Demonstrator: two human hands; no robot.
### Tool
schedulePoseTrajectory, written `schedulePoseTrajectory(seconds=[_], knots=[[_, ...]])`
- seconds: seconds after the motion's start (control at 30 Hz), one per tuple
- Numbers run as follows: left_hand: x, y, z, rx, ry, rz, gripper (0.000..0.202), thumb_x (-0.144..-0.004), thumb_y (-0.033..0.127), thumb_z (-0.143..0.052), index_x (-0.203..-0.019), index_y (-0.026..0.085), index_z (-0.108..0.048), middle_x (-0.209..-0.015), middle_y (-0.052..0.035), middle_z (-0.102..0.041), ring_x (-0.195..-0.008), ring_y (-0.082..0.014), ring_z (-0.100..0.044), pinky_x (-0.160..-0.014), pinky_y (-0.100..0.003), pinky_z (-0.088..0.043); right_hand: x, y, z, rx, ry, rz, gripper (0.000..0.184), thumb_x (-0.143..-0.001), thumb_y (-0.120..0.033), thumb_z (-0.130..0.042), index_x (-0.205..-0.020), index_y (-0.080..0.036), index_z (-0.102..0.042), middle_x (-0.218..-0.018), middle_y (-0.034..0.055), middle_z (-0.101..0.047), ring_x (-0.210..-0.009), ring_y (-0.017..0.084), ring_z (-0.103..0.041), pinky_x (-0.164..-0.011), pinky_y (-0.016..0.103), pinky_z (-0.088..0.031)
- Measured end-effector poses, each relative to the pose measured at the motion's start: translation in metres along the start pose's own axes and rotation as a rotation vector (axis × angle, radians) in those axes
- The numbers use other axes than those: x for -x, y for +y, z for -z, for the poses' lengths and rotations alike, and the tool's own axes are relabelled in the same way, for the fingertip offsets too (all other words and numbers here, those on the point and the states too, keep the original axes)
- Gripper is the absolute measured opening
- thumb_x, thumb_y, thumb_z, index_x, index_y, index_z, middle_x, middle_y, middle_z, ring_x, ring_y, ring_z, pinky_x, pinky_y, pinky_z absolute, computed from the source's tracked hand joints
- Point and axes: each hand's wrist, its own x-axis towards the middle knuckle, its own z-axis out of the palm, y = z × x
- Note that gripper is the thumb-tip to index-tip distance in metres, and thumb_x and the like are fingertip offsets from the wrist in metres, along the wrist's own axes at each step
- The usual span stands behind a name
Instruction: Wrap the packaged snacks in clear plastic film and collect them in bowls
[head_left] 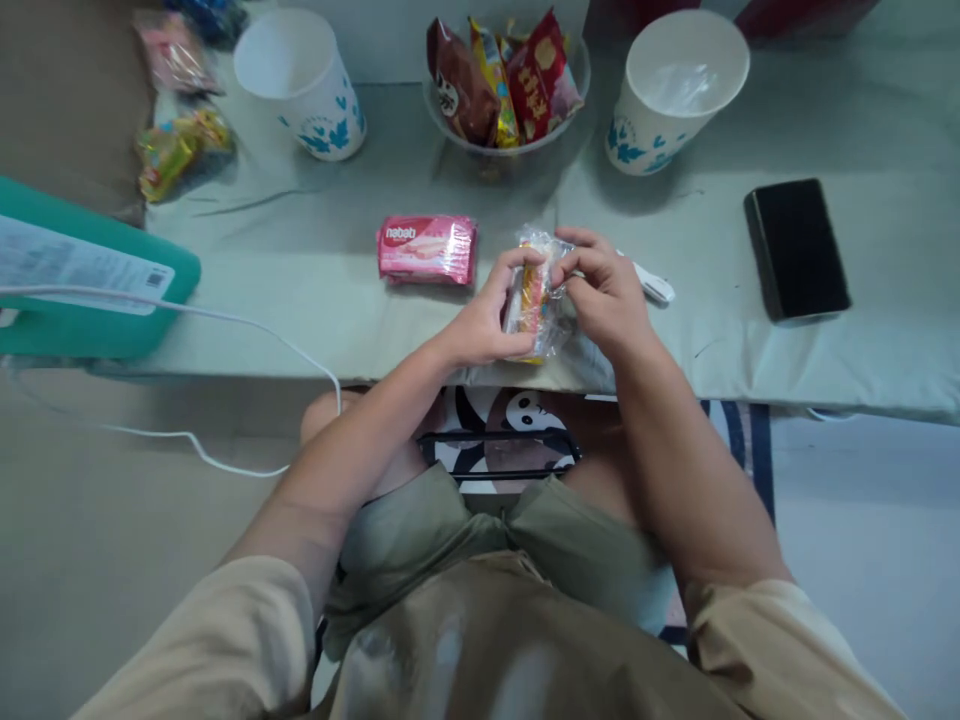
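Observation:
My left hand (493, 318) grips a small yellow and red snack pack (531, 300) by its ends, thumb near and fingers far. Clear crinkled plastic wrap surrounds the pack. At its right side my right hand (602, 295) pinches the loose wrap between thumb and fingers. Left of the hands lies a pink nabati wafer pack (427, 250), flat on the cloth-covered table. A white object with a rounded end (655, 284), perhaps a cutter, lies partly hidden behind my right hand.
Behind stand two paper cups, the left cup (304, 85) and the right cup (675, 90), with a bowl of snacks (506, 148) between them. A black box (799, 250) lies right. A green container (97, 265) and a white cable (247, 322) are left, near wrapped snacks (180, 150).

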Motion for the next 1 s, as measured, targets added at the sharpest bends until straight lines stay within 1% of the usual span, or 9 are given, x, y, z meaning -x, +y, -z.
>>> schedulePoseTrajectory(seconds=[0.17,0.3,0.43,0.53,0.63,0.73,0.8,0.9,1.0], knots=[[-0.002,-0.003,0.005,0.023,0.001,0.107,0.062,-0.063,0.031,-0.086,-0.119,0.026,-0.060,-0.114,-0.0053,-0.058,-0.111,-0.0293,-0.063,-0.097,-0.047,-0.055,0.001,-0.004,0.016,0.113,-0.017,0.022,0.019,-0.089,-0.013,-0.055,-0.088,-0.025,-0.070,-0.131,0.0076,-0.065,-0.129,0.028,-0.062,-0.109,0.054,-0.052],[-0.003,-0.009,0.005,-0.084,0.061,0.116,0.051,-0.071,0.035,-0.082,-0.114,0.022,-0.058,-0.116,-0.0059,-0.052,-0.115,-0.0304,-0.061,-0.098,-0.053,-0.054,0.006,-0.001,0.031,0.329,0.117,0.041,0.026,-0.089,-0.014,-0.057,-0.110,-0.028,-0.065,-0.120,0.0105,-0.067,-0.122,0.031,-0.061,-0.110,0.059,-0.048],[0.001,-0.017,0.006,-0.163,0.068,0.102,0.050,-0.069,0.035,-0.084,-0.111,0.024,-0.059,-0.118,-0.0069,-0.051,-0.114,-0.0301,-0.061,-0.097,-0.053,-0.055,0.017,0.020,0.038,0.513,0.204,-0.024,0.037,-0.089,-0.026,-0.065,-0.125,-0.026,-0.059,-0.129,0.0158,-0.062,-0.126,0.039,-0.056,-0.109,0.065,-0.044],[0.004,-0.022,0.006,-0.143,0.059,0.109,0.056,-0.068,0.036,-0.084,-0.118,0.026,-0.058,-0.122,-0.0071,-0.051,-0.113,-0.0294,-0.063,-0.094,-0.052,-0.057,0.024,0.034,0.043,0.553,0.228,-0.080,0.030,-0.091,-0.035,-0.066,-0.118,-0.025,-0.062,-0.130,0.0168,-0.060,-0.127,0.041,-0.055,-0.108,0.067,-0.043],[0.006,-0.022,0.004,-0.054,0.040,0.061,0.082,-0.066,0.035,-0.085,-0.139,0.029,-0.046,-0.136,-0.0083,-0.050,-0.114,-0.0267,-0.065,-0.092,-0.046,-0.058,0.023,0.028,0.048,0.538,0.231,-0.107,0.017,-0.093,-0.037,-0.063,-0.104,-0.025,-0.066,-0.118,0.0146,-0.064,-0.119,0.039,-0.059,-0.105,0.066,-0.045],[0.007,-0.016,0.003,0.030,0.006,-0.050,0.099,-0.070,0.032,-0.082,-0.153,0.030,-0.028,-0.154,-0.0112,-0.041,-0.117,-0.0237,-0.065,-0.096,-0.042,-0.057,0.020,0.009,0.047,0.363,0.255,-0.122,0.016,-0.096,-0.039,-0.058,-0.105,-0.026,-0.063,-0.104,0.0105,-0.068,-0.100,0.030,-0.066,-0.091,0.053,-0.053],[0.006,-0.011,0.002,0.046,0.000,-0.073,0.099,-0.071,0.030,-0.081,-0.155,0.029,-0.028,-0.159,-0.0119,-0.037,-0.124,-0.0256,-0.063,-0.100,-0.043,-0.055,0.018,-0.002,0.043,0.111,0.299,-0.120,0.018,-0.099,-0.042,-0.051,-0.108,-0.028,-0.057,-0.100,0.0065,-0.068,-0.079,0.022,-0.066,-0.071,0.041,-0.053],[0.005,-0.007,0.001,0.070,0.031,0.052,0.095,-0.067,0.030,-0.085,-0.150,0.027,-0.039,-0.155,-0.0111,-0.042,-0.133,-0.0330,-0.059,-0.098,-0.047,-0.056,0.012,-0.009,0.035,-0.226,0.356,-0.152,0.022,-0.100,-0.050,-0.041,-0.104,-0.030,-0.048,-0.109,0.0037,-0.069,-0.050,0.011,-0.051,-0.047,0.030,-0.038],[0.002,-0.005,0.002,0.151,0.066,0.210,0.081,-0.073,0.031,-0.081,-0.146,0.026,-0.047,-0.146,-0.0106,-0.047,-0.136,-0.0366,-0.057,-0.094,-0.053,-0.056,0.006,-0.010,0.027,-0.392,0.314,-0.270,0.028,-0.100,-0.057,-0.043,-0.098,-0.029,-0.044,-0.126,0.0047,-0.070,-0.040,0.004,-0.036,-0.039,0.027,-0.027]])
